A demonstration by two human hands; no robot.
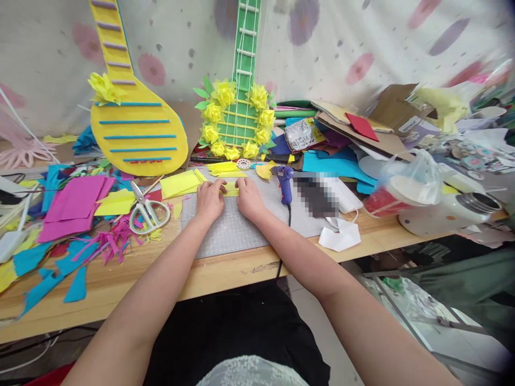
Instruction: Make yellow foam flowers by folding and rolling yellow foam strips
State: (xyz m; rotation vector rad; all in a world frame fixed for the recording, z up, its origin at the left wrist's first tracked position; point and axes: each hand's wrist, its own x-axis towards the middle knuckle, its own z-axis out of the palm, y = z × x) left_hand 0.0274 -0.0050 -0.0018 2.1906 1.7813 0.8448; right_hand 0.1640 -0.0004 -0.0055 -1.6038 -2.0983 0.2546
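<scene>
A small piece of yellow crepe paper (230, 189) lies on the grey cutting mat (225, 233), between my two hands. My left hand (210, 200) has its fingers closed at the paper's left end. At the right end, the curled fingers of my right hand (248, 198) grip the same piece; the fingertips are partly hidden. Just beyond it lie more yellow paper strips (228, 167). A stack of yellow sheets (182, 184) is to the left of my left hand. The purple glue gun (285, 185) rests to the right of my right hand.
White-handled scissors (148, 215) lie left of the mat among paper scraps and magenta sheets (74, 206). A yellow lute-shaped craft (139, 128) and a green stringed craft with yellow flowers (237, 120) stand behind. To the right are a lidded cup (402, 194) and a white flask (438, 217).
</scene>
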